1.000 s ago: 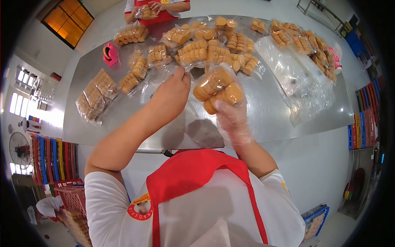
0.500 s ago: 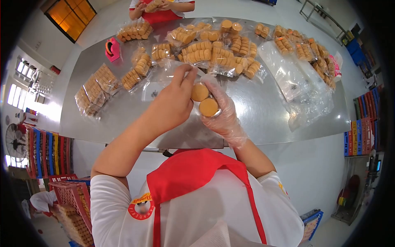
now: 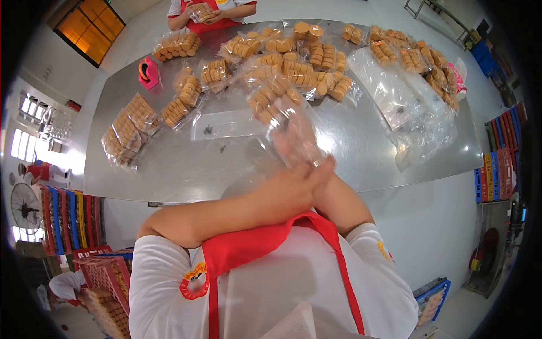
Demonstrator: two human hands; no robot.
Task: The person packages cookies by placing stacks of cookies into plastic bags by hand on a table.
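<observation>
My right hand, in a clear plastic glove and blurred by motion, reaches forward over the steel table. At its fingers is a clear pack of round cookies, tilted with its rows showing, close to the front of the packed group. My bare left hand crosses over to the right wrist and touches it near the glove's cuff. Its fingers are smeared, so their grip is unclear. A flat clear bag lies left of the pack.
Several cookie packs spread across the table's far half, with more packs at left. A pink tape dispenser stands back left. Clear bags lie at right. Across the table a co-worker's hands hold a pack.
The cookie pack has moved forward and tipped, from end-on to lengthwise. My left hand has dropped from beside the pack to my right wrist. The co-worker's pack has shifted slightly.
</observation>
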